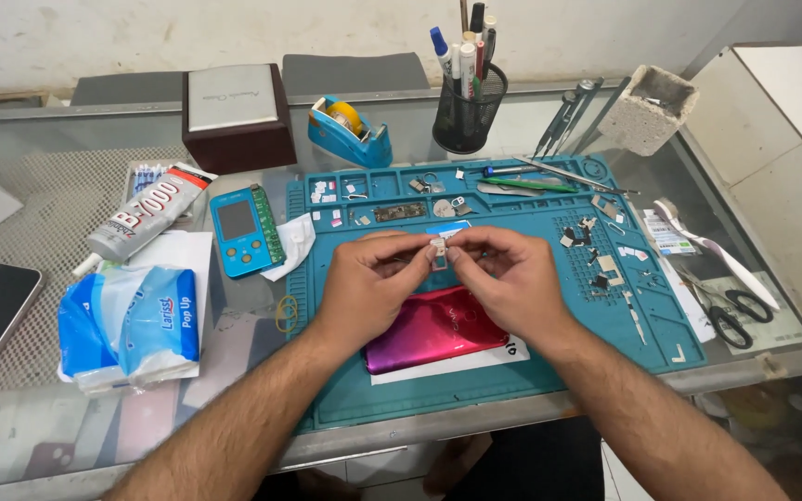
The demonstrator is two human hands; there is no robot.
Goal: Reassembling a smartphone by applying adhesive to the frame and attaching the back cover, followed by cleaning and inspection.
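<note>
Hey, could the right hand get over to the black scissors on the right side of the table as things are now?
Probably yes. The scissors lie in the open right of the right hand, nothing between them, though its fingers pinch a small part.

A phone back cover (433, 329) is laid on the work mat (512, 371), with a small part (438, 253) held above it between both hands. At nine o'clock a handheld tester (245, 230) and a tissue pack (132, 325) are placed; at twelve, a tape dispenser (350, 133) and a pen holder (468, 109); at three, scissors (730, 311).
</note>
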